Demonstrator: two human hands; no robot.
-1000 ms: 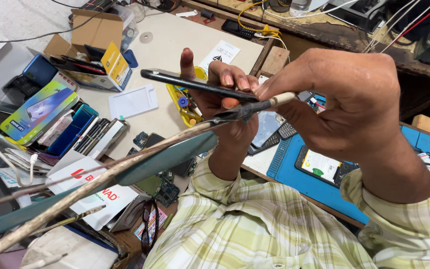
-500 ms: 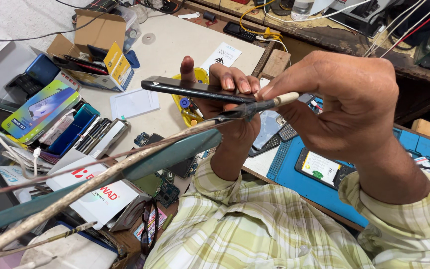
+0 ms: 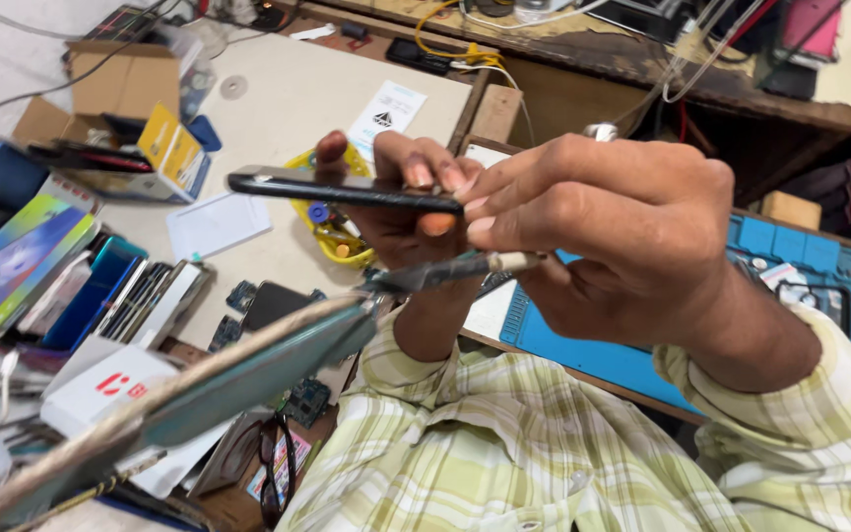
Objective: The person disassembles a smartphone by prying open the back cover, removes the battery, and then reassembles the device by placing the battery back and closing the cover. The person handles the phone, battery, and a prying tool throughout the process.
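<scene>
While both hands are busy up close to the camera, here's the count, biggest stuff first:

- One pale worktable (image 3: 278,108) fills the back, with clutter all over its left side.
- One blue work mat (image 3: 583,345) sits on the right, mostly hidden under the right arm.
- One open cardboard box (image 3: 115,94) stands at the table's far left, holding one yellow packet (image 3: 171,148).
- One long teal strip (image 3: 248,379), blurry, runs from the bottom left corner up toward the hands; can't tell what it is exactly.
- Two hands. The right hand (image 3: 613,232) is closed, fingers pinched around one thin tool (image 3: 455,269) that has a pale handle and a dark tip pointing left, just under the phone.
- The left hand (image 3: 401,202) grips one black phone (image 3: 342,189) from below, thumb on the near edge and fingertips curled over the top. The phone is held flat and edge-on in the air above the table, between the box and the right hand.
- One colourful flat box (image 3: 12,261) lies at the left edge, next to a stack of flat packets I can't count reliably.
- One white card (image 3: 217,225) lies on the table below the phone.
- One yellow item (image 3: 332,232) peeks out behind the left hand, partly covered.
- One pair of glasses (image 3: 270,473) lies at the bottom near the plaid sleeve.
</scene>
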